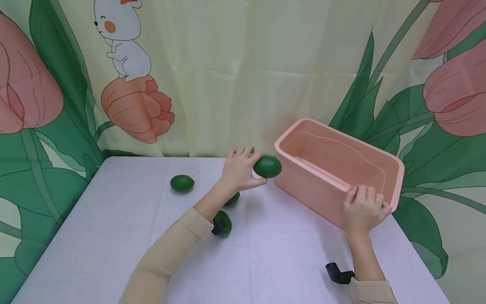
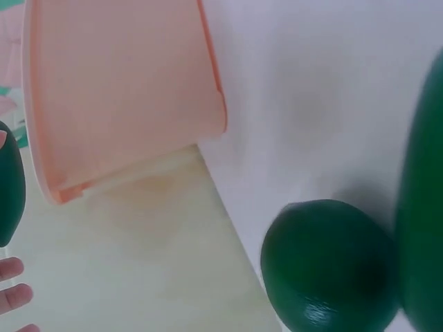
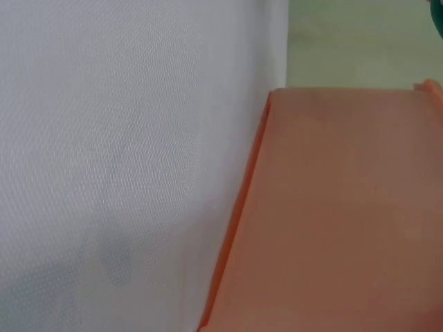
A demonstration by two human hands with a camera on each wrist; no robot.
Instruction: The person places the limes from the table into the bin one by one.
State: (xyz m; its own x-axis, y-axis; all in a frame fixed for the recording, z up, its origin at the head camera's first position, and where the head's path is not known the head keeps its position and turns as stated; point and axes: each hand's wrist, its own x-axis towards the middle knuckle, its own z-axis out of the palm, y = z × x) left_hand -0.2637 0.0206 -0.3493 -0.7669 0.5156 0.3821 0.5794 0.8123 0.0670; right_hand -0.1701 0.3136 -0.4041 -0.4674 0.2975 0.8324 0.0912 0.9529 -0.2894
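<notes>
My left hand [image 1: 241,169] holds a smooth dark green oval fruit [image 1: 267,166] between thumb and fingers, above the table and just left of the pink bin. In the left wrist view, that fruit [image 2: 10,187] shows at the left edge with some fingertips [image 2: 14,299]. My right hand [image 1: 362,209] grips the near rim of the pink rectangular bin [image 1: 311,192], close to its right end. Under and beside my left forearm lie two more green fruits, one [image 1: 232,199] partly hidden by the wrist, the other [image 1: 224,223] by a black wrist mount. Another green fruit [image 1: 182,183] lies farther left.
A white cloth covers the table [image 1: 262,261]. Behind it hangs a printed curtain [image 1: 228,84] with tulips and a rabbit; the bin stands near the back right edge. Another black mount [image 1: 339,273] sits at my right wrist.
</notes>
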